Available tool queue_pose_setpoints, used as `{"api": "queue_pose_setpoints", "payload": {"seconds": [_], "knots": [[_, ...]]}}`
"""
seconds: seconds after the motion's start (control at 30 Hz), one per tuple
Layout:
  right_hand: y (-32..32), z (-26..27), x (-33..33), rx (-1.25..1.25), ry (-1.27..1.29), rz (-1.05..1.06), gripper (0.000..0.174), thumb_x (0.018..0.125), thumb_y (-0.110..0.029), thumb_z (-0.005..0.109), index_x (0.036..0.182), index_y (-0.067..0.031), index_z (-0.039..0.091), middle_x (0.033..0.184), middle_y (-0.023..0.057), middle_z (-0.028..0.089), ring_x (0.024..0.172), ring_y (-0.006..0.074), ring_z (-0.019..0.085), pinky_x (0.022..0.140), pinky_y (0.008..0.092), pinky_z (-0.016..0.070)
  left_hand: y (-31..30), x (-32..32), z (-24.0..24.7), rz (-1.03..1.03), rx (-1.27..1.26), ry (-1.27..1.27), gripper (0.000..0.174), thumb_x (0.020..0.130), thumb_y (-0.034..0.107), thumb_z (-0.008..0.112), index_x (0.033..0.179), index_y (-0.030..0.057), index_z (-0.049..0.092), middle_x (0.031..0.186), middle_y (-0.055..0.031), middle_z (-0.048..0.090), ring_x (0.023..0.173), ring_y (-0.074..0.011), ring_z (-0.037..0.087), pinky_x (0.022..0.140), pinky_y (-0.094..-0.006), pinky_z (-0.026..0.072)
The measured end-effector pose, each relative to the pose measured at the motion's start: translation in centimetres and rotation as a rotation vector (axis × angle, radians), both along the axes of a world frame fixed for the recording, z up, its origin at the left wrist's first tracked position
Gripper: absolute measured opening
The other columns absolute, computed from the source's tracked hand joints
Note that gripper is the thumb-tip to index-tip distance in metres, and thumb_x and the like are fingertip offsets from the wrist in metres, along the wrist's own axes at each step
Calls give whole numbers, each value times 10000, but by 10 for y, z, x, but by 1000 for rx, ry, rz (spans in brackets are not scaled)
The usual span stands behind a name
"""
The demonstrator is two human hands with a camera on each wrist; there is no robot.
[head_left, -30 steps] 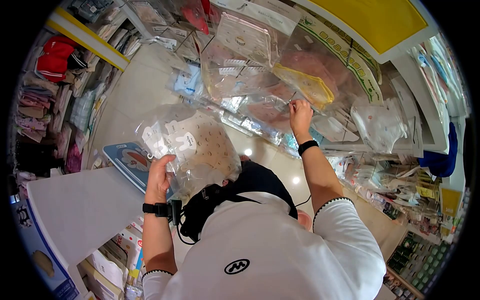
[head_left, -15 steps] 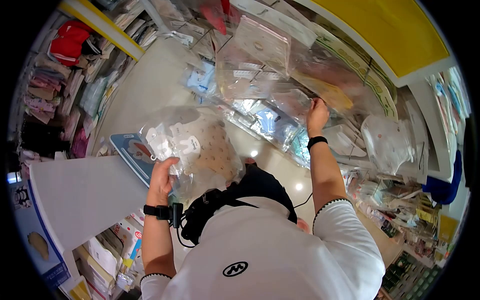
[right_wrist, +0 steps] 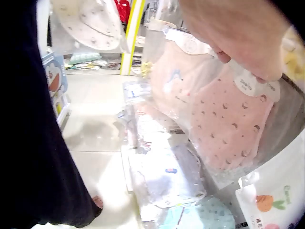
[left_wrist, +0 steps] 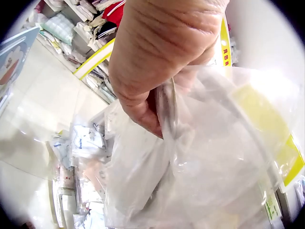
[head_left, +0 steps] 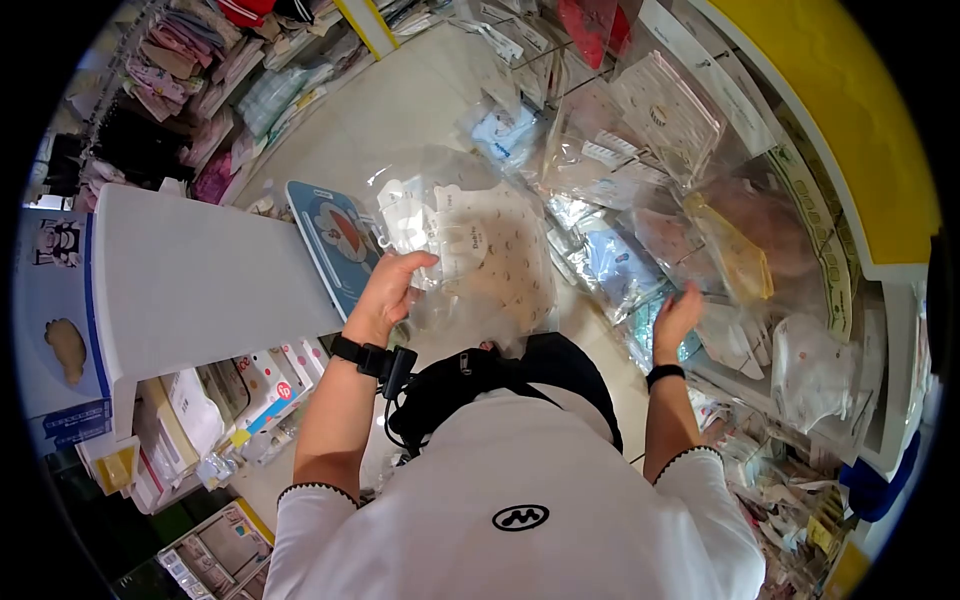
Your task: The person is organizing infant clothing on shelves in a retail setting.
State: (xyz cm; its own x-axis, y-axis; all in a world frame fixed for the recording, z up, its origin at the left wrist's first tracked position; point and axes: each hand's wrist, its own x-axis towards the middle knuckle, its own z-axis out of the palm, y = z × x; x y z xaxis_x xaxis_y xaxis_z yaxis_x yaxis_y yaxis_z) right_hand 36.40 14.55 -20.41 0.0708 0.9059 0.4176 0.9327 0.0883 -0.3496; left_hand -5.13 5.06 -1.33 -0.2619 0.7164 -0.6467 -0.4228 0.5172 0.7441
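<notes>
A clear bag [head_left: 480, 300] holding a cream, small-patterned item with a white bear-shaped label hangs from my left hand [head_left: 385, 295], thumb on top and fingers curled round its edge. Crumpled clear plastic [left_wrist: 214, 143] fills much of the left wrist view below the left hand [left_wrist: 164, 47]. My right hand [head_left: 680, 318] is beside the hanging packs at the right, its fingers loosely bent. In the right wrist view the right hand [right_wrist: 238, 36] is over the top of a pink patterned pack [right_wrist: 228, 119]; whether it touches the pack is unclear.
A white counter [head_left: 210, 270] is at the left, with a blue picture board [head_left: 335, 240] by its edge. Packed goods [head_left: 610, 260] hang low along the right rack, under a yellow panel [head_left: 850, 110]. Folded clothes [head_left: 190, 50] fill shelves at upper left.
The head view has turned, shifting the rack rightward. My right hand has come away from the hook by the yellow and pink packs, down towards my body. My left hand still grips the bag.
</notes>
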Motion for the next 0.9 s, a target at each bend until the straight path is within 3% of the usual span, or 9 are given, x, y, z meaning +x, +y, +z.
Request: {"api": "queue_pose_setpoints", "payload": {"seconds": [0.07, 0.13, 0.33, 0.4, 0.5, 0.6, 0.73, 0.87, 0.9], "knots": [[-21, 2, -9, -284, 200, 212, 308, 695, 30, 544, 1000, -16, 538, 1033, 170, 535, 989, 344, 494, 868, 396, 387, 0, 9, -3, 31, 77, -7, 338, 719, -1, 561, 1053, -2, 513, 929, -77, 585, 764, -186, 607, 540, -280, 484], [-32, 21, -38, -224, 250, 381, 246, 687, 36, 541, 920, -34, 571, 982, 153, 548, 940, 339, 517, 831, 390, 409, 0, 16, -10, 46, 137, -42, 321, 721, 0, 557, 1040, 0, 521, 922, -77, 585, 776, -195, 601, 566, -298, 482], [-56, 135, -162, -360, 546, 774, 234, 775, -86, 581, 1009, -66, 579, 1072, 106, 536, 1008, 286, 515, 846, 334, 421, 5, 29, -40, 36, 156, -100, 278, 744, 26, 548, 1020, -7, 536, 903, -76, 593, 797, -192, 594, 636, -302, 478], [-58, 146, -191, -500, 718, 740, 316, 809, -186, 590, 1081, -32, 543, 1123, 124, 517, 1024, 247, 520, 834, 323, 428, 2, 41, -41, -27, 228, -81, 253, 775, 37, 541, 1022, -21, 535, 915, -81, 598, 812, -184, 596, 700, -300, 493], [-70, 135, -223, -650, 903, 484, 416, 817, -265, 577, 1110, 22, 511, 1094, 178, 535, 1028, 281, 523, 864, 326, 419, -9, 65, -25, -104, 313, -80, 249, 809, 110, 560, 1033, 3, 542, 900, -50, 599, 797, -148, 579, 688, -264, 469], [-80, 137, -223, -667, 990, 418, 511, 813, -332, 584, 1134, 54, 487, 1044, 188, 554, 975, 272, 548, 843, 317, 430, -20, 68, -19, -207, 216, -47, 265, 825, 170, 578, 1043, 23, 545, 896, -27, 597, 788, -120, 565, 672, -249, 449], [-88, 128, -217, -633, 1049, 298, 451, 813, -301, 573, 1078, 58, 508, 954, 161, 596, 836, 215, 582, 737, 307, 455, -35, 69, -41, -252, 279, -43, 276, 831, 193, 581, 1047, 24, 546, 889, -29, 596, 791, -120, 562, 670, -263, 448], [-95, 123, -212, -597, 767, 287, 308, 841, -228, 530, 1023, 19, 550, 811, 108, 612, 765, 169, 562, 693, 298, 440, -46, 63, -39, -209, 259, -39, 298, 830, 186, 584, 1063, 8, 531, 906, -51, 595, 803, -143, 570, 685, -275, 456], [-92, 115, -208, -556, 826, 319, 285, 847, -210, 522, 1019, 14, 553, 816, 92, 610, 766, 161, 556, 696, 292, 437, -47, 60, -39, -181, 237, -42, 305, 830, 181, 583, 1071, 3, 525, 915, -61, 595, 808, -152, 574, 692, -278, 460]]}}
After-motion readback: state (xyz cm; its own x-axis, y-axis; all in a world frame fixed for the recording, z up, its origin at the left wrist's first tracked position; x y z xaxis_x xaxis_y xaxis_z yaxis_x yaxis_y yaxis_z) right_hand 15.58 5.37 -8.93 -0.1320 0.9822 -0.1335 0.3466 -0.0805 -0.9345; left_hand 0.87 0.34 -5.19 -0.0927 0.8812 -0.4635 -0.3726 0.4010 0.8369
